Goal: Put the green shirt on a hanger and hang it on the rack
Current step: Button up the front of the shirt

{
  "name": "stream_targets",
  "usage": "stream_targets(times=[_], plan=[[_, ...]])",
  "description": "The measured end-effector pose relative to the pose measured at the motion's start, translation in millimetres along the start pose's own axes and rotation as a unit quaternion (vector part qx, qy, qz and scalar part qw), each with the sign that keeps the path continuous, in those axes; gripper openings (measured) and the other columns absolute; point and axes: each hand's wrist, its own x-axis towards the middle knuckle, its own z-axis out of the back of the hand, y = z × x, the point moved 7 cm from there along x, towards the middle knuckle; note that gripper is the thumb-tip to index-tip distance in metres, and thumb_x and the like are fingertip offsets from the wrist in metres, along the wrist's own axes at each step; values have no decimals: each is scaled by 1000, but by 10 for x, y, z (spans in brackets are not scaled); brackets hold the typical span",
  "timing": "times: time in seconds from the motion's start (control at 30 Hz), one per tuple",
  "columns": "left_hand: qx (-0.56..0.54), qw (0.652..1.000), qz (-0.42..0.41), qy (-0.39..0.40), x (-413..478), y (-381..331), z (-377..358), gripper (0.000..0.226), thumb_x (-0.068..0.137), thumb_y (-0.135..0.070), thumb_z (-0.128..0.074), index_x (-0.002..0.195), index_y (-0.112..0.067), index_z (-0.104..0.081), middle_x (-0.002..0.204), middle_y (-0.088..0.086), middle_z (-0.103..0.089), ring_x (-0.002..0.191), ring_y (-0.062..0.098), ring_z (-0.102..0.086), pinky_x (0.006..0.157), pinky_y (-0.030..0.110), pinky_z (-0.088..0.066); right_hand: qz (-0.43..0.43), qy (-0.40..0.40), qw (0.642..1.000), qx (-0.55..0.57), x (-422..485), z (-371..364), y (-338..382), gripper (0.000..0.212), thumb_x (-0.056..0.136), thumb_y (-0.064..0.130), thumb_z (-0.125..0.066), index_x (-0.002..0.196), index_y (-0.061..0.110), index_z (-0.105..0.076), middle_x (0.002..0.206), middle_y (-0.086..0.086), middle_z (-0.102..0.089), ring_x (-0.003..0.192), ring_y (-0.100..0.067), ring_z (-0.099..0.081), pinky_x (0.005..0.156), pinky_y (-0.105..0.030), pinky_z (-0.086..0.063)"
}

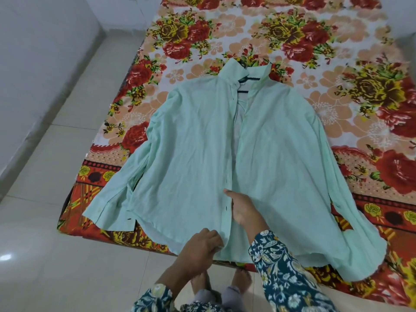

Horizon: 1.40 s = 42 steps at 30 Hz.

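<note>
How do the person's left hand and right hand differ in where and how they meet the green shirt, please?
The left hand is at the bottom hem of the green shirt; the right hand is farther up the front opening. The left hand's fingers curl and pinch the fabric; the right hand's thumb lies along the edge, its fingers hidden. Both touch the shirt near its open front.

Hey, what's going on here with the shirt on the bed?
A person is working on a light green long-sleeved shirt spread flat, front up, on a red and orange floral bedspread. A dark hanger already sits inside the collar. The left hand pinches the front edge near the hem. The right hand rests at the open front, its fingers hidden. The shirt is not yet hung up.
</note>
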Motion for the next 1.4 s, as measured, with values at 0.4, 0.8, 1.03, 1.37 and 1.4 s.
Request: stream_targets(times=[0.4,0.8,1.03,1.37,1.4], plan=[[229,953,75,182,245,82,-334,31,90,-16,-41,116,-6,-53,123,11,-47,113,30,-43,82,38,-35,2,-131,980,-147,280,365,173,16,84,-6,-53,72,2,-59,66,-14,-56,61,-24,-54,79,-44,-53],[-245,896,358,-94,705,202,43,20,94,-20,-42,77,-9,-44,73,0,-47,69,18,-48,59,27,-32,35,-52,979,-193,-158,401,-211,34,82,-11,-46,69,14,-64,71,-9,-65,64,-19,-58,56,-21,-49],[-241,899,364,-28,793,483,-60,18,90,-16,-48,73,-13,-44,66,-3,-47,67,19,-49,49,21,-31,70,-114,969,-207,-169,428,-339,29,83,-9,-48,93,4,-71,88,-11,-67,88,-25,-62,90,-37,-50],[-343,862,371,-40,735,811,1,34,80,-7,-65,56,-14,-42,58,3,-44,59,19,-42,59,31,-36,155,-198,843,-476,-103,202,-145,14,86,12,-47,86,11,-61,93,-6,-65,82,-23,-60,66,-30,-45],[-352,858,371,-44,727,829,5,33,80,-7,-66,57,-13,-44,59,3,-46,59,19,-43,58,30,-36,160,-209,839,-477,-111,193,-129,14,86,11,-46,85,10,-60,91,-7,-65,80,-24,-60,64,-30,-44]])
